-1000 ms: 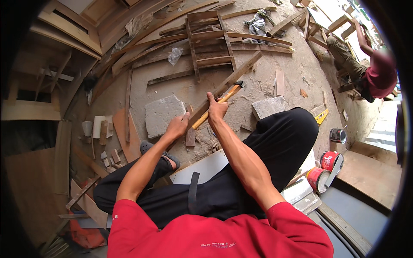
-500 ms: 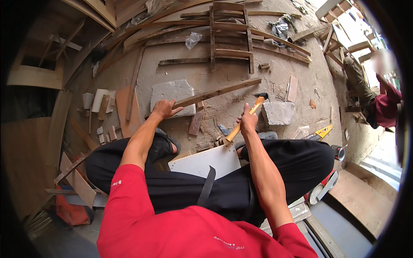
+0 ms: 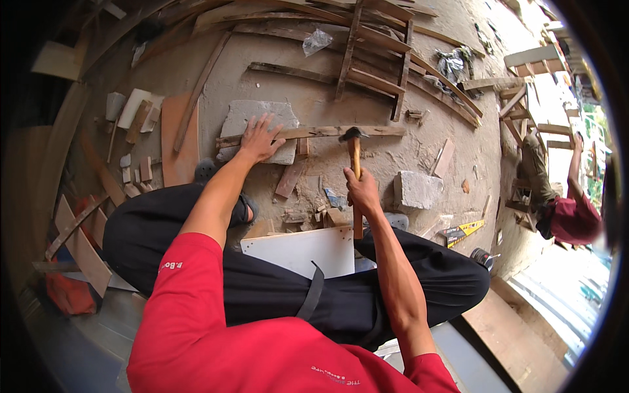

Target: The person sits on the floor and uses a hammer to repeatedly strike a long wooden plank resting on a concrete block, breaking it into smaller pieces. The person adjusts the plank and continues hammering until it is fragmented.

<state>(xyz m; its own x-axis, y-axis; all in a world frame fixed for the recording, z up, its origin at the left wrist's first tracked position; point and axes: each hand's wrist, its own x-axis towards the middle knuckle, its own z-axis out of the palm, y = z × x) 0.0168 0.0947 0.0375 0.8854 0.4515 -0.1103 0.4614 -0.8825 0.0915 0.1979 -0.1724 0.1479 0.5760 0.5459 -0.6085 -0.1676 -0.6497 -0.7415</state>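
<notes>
My left hand lies flat with its fingers spread, pressing on a long wooden strip. The strip rests across a rough grey concrete slab, with its right part reaching out past the slab. Gripped in my right hand is a claw hammer with a wooden handle. The dark hammer head overlaps the right part of the strip; whether it touches the wood I cannot tell. A short wood block sits by the slab's right edge, below the strip.
Before me stands a white board box with wood offcuts behind it. A second concrete block and a yellow handsaw lie to the right. A wooden ladder-like frame lies at the far side. Another person works at far right.
The strip has gone from slanting upward to lying nearly level over the slab. My left hand has flattened out on it. The hammer has moved left, its head now over the strip.
</notes>
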